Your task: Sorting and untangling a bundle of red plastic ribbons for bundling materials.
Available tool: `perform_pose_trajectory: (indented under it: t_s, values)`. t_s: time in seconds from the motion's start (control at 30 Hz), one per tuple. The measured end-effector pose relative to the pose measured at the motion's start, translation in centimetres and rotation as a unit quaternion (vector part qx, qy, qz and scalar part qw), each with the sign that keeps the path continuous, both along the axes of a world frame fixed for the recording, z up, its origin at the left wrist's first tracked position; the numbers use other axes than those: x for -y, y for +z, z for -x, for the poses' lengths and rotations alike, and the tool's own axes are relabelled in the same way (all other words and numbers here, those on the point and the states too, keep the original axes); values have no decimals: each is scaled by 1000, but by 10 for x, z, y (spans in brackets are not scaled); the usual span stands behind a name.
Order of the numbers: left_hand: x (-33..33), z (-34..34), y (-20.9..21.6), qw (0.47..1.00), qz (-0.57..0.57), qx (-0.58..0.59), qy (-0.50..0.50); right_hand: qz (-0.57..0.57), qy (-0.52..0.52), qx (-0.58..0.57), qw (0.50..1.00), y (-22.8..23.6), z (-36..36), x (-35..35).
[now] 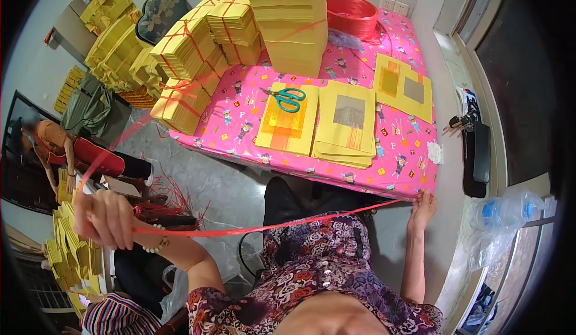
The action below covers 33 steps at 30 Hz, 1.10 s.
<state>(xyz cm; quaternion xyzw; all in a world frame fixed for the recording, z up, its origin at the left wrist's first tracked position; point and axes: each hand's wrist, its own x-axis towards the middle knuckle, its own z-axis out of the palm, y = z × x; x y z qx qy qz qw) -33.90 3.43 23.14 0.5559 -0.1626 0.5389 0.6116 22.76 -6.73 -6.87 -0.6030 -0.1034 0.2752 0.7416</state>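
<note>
A red plastic ribbon stretches across the front of my body between my two hands. On the left, my left hand is closed around it, held out past the table. My right hand pinches the other end at the table's near right corner. From my left hand the ribbon also runs up past the tied bundles toward the tall stack of yellow paper. Scissors with teal handles lie on a yellow sheet with an orange patch. Beside it is a low pile of yellow sheets with silver patches.
The table has a pink patterned cover. Red-tied yellow bundles stand at its left, a red ribbon coil at the back. One person in a red apron and another in a striped top are at left. Plastic bottles sit right.
</note>
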Motion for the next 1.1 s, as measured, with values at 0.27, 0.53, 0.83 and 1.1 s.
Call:
perform_pose_trajectory:
  t_s: [0.27,0.53,0.83,1.1]
  values:
    - [0,81,-28,969,128,81,194,-23,-28,20,999,26,10,-5]
    - [-83,158,-184,771,392,-141,481,30,-5,47,998,18,9,9]
    - [-136,167,-284,615,532,-189,550,37,13,51,998,2,13,13]
    - [-152,160,-167,799,467,-101,366,44,-61,52,996,-17,-33,34]
